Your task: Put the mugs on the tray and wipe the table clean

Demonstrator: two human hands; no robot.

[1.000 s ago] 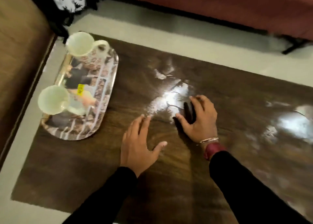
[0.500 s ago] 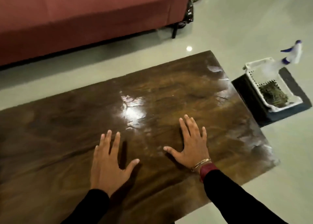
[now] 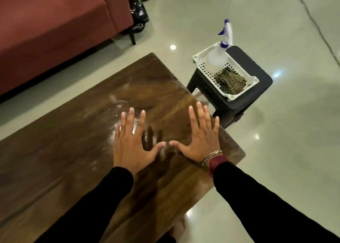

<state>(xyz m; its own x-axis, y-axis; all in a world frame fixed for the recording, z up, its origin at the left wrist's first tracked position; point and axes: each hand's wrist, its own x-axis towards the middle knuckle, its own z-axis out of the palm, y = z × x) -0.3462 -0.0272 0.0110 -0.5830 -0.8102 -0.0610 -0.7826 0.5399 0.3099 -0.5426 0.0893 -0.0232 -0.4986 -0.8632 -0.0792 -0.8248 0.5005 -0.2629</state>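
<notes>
Left hand [image 3: 131,143] and right hand [image 3: 200,139] are spread flat and empty, fingers apart, thumbs nearly meeting, over the right end of the dark glossy wood-grain table [image 3: 64,160], pale smears near its far edge; mugs and tray are out of view. Off the table's right corner, a black woven-look stool [image 3: 257,71] carries a white perforated basket [image 3: 197,56] holding the translucent spray bottle [image 3: 216,59] and crumpled checked cloth [image 3: 230,82]. Best next step, I judge: take the cloth (soft, easily bunched) and wipe edge to edge.
</notes>
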